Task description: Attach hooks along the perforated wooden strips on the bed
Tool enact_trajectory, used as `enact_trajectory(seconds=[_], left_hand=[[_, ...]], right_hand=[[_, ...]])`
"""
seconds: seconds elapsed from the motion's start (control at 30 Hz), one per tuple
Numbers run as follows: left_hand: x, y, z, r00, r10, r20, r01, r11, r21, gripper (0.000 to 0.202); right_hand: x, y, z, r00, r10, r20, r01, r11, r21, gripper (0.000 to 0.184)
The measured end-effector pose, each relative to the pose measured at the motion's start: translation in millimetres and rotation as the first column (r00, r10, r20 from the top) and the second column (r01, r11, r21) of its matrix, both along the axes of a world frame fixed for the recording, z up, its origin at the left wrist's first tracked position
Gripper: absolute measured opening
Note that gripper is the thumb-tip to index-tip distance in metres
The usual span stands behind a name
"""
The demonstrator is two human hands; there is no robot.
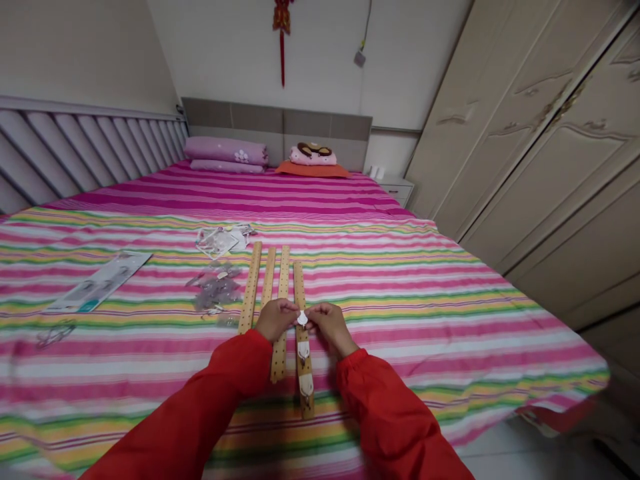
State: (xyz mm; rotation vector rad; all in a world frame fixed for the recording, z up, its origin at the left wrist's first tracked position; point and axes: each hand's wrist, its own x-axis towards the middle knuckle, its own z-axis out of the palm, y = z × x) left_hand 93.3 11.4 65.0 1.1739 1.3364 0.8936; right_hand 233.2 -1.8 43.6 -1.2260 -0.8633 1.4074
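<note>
- Step in hand, as we read it: working a small white scalloped piece (303, 318) over the rightmost tan perforated strip (299, 280).
- Left hand (275, 319): fingertips pinching the piece from its left side. Right hand (330, 323): same pinch from the right. Fine contact too small for us to resolve.
- Piece sits between the hands, in line with the strip; can't tell if it's fastened or just held.
- Nearer us on that strip: one white looped piece (303, 351), then a cream rounded piece (307, 385).
- Next move, our judgement: calls for a steady two-finger grip and lining up with the holes; the strip could slide on soft cloth.
- Left of it, three more tan perforated strips (250, 287), roughly parallel.
- Further left: a heap of translucent grey plastic packets (217, 290), a pile of white cards and clear wrappers (220, 241) beyond, a long flat pale pack (103, 283) well apart.
- Surface: bed under a pink, yellow, green and white striped cloth (425, 287); magenta striped sheet (240, 193) past it.
- Room: grey-brown panelled headboard (257, 117), folded purple bedding (227, 150), cream carved wardrobe (525, 133) on our right.
</note>
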Motion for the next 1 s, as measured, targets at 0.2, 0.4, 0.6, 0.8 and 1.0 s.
enact_trajectory(seconds=[0.2,0.4,0.6,0.8,1.0], left_hand=[[1,5,-14.8,0.981,0.026,-0.19,0.006,0.986,0.167,0.01],[2,5,-14.3,0.938,0.038,-0.345,0.03,0.981,0.191,0.005],[4,4,-16.1,0.911,0.039,-0.411,0.055,0.975,0.215,0.002],[8,3,-16.5,0.878,0.072,-0.473,0.056,0.966,0.252,0.005],[12,-3,-15.1,0.849,0.085,-0.522,0.092,0.948,0.304,0.011]], right_hand=[[-3,2,-6.4,0.999,-0.029,0.026,0.03,0.999,-0.03,0.011],[-5,1,-9.6,0.997,-0.057,0.044,0.059,0.998,-0.038,0.01],[-5,1,-9.8,0.996,-0.067,0.056,0.07,0.997,-0.042,0.01],[-6,0,-10.5,0.996,-0.078,0.042,0.08,0.996,-0.045,0.012],[-5,1,-13.2,0.996,-0.076,0.041,0.078,0.995,-0.057,0.015]])
